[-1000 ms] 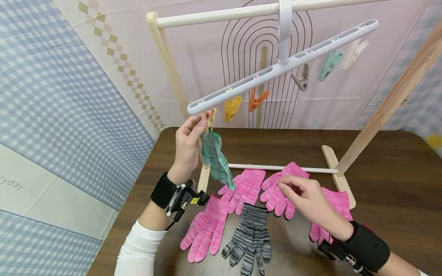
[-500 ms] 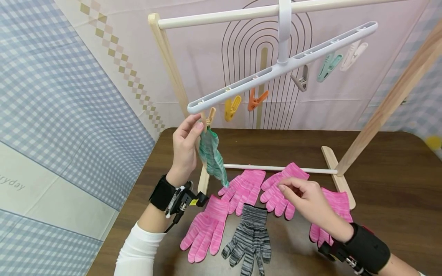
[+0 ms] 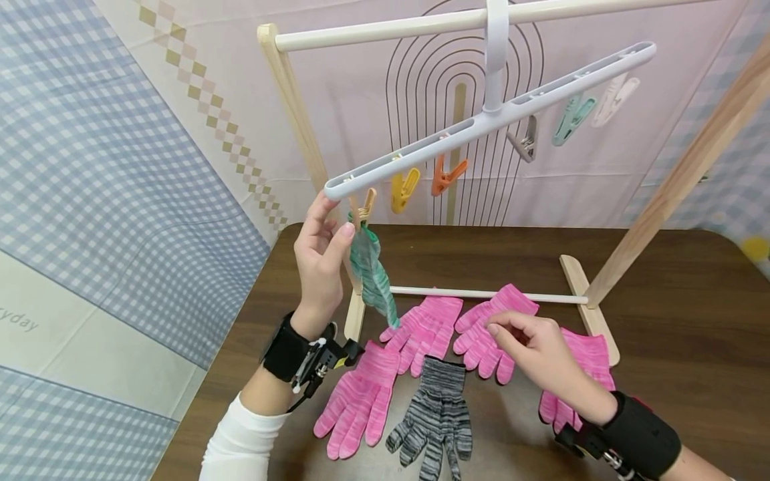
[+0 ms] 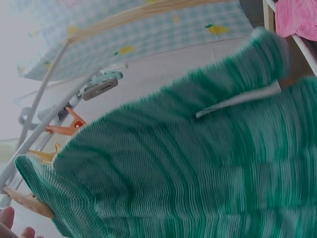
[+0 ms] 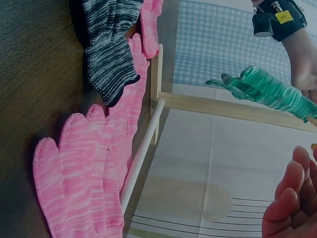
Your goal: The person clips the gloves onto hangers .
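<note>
A green striped glove (image 3: pixel 371 270) hangs by its cuff from a wooden clothespin (image 3: pixel 363 208) under the hanger's left end. It fills much of the left wrist view. My left hand (image 3: pixel 319 264) is just left of the clothespin, thumb and fingers apart. Its fingertips reach up to the end of the pale hanger (image 3: pixel 469 130); whether they touch it I cannot tell. My right hand (image 3: pixel 535 347) hovers over the pink glove (image 3: pixel 502 321) at the right, fingers loosely curled and holding nothing. A grey-black striped glove (image 3: pixel 436 407) lies front centre.
Yellow (image 3: pixel 404 190), orange (image 3: pixel 448 175), grey (image 3: pixel 525 139), teal (image 3: pixel 573 120) and white clothespins (image 3: pixel 615 101) hang along the hanger. The hanger hooks over a white rod (image 3: pixel 385 28) on a wooden stand. More pink gloves (image 3: pixel 361 401) lie on the brown table (image 3: pixel 692 334).
My left hand has let go of the clothespin and shifted slightly left, its fingers spreading. The green glove has swung a little left. The hanger's right end has dipped slightly; the right hand stays put.
</note>
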Available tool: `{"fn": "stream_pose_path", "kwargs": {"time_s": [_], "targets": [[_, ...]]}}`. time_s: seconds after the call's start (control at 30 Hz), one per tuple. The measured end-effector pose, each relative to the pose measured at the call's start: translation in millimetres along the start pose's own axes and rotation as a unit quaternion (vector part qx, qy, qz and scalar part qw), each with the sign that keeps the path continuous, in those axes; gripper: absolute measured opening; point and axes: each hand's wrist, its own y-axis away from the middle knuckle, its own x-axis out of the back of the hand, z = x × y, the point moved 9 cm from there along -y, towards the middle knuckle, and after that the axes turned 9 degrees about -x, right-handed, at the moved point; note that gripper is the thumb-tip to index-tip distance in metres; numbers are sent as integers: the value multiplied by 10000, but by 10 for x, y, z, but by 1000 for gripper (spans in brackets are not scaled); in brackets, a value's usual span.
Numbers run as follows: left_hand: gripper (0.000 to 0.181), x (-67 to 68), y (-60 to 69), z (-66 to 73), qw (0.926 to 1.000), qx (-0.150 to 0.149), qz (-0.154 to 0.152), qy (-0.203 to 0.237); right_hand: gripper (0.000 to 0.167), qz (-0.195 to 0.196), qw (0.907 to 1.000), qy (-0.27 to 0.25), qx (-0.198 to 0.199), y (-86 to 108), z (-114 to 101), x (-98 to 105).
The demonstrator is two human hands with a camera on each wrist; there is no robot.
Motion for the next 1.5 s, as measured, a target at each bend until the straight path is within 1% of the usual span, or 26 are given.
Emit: {"fn": "stream_pose_path", "kwargs": {"time_s": [0.1, 0.3, 0.4, 0.5, 0.63, 0.77, 0.93, 1.03, 1.17, 1.33, 1.5], "targets": [[39, -19, 12, 56, 9998, -151, -89, -98, 17, 19, 10000, 15, -20, 0, 0, 8], [40, -37, 26, 102, 9996, -221, -146, -101, 15, 20, 10000, -13, -83, 4, 13, 10], [39, -22, 37, 123, 9996, -284, -66, -58, 15, 28, 9999, -7, -101, 5, 20, 10], [36, 11, 59, 152, 9991, -402, 98, -89, 15, 30, 9999, -14, -102, 7, 23, 10], [34, 34, 88, 249, 9960, -797, 316, -252, 14, 33, 9999, -55, -129, 10, 38, 17], [29, 14, 111, 407, 9893, -1340, 433, -372, 14, 37, 9998, -62, -180, 13, 56, 22], [28, -51, 163, 614, 9785, -1985, 432, -370, 14, 43, 9998, -10, -191, 14, 68, 20], [28, -102, 193, 708, 9732, -2249, 338, -340, 14, 48, 9998, -3, -181, 14, 71, 17], [27, -158, 228, 783, 9706, -2375, 215, -337, 14, 54, 9998, -22, -172, 14, 74, 13], [27, -204, 260, 827, 9695, -2425, 87, -341, 14, 41, 9998, -38, -199, 18, 82, 11], [26, -240, 287, 874, 9659, -2572, 11, -309, 13, -2, 9996, 1, -274, 23, 87, 9]]}}
